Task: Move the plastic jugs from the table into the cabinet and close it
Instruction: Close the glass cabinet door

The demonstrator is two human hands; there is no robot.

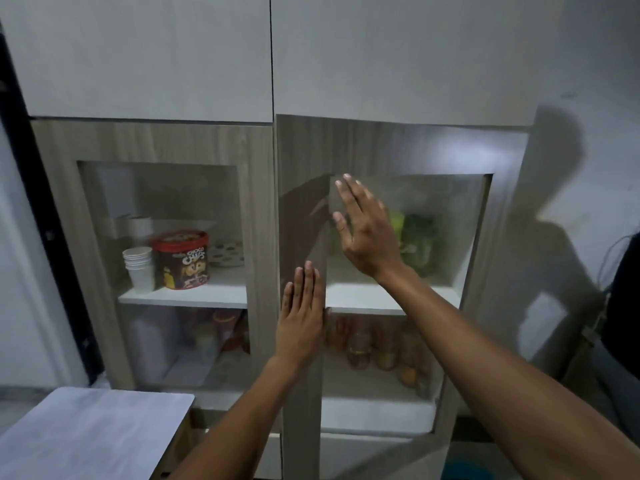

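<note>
A wood-framed cabinet with two glass doors fills the view. My left hand (302, 318) lies flat, fingers together, on the frame of the right door (301, 161) near its left edge. My right hand (363, 230) is held up with fingers spread, at the glass of that door. The right door stands slightly ajar, its left edge out from the left door (263, 209). A pale translucent plastic jug (152, 344) shows dimly behind the left glass on the lower shelf. Green items (419, 244) sit behind the right glass.
A white-topped table (90, 434) juts in at the lower left. The upper left shelf holds a stack of paper cups (139, 268) and a red chocolate tin (181, 259). Jars (377, 344) fill the lower right shelf. A dark object (623, 306) is at the right edge.
</note>
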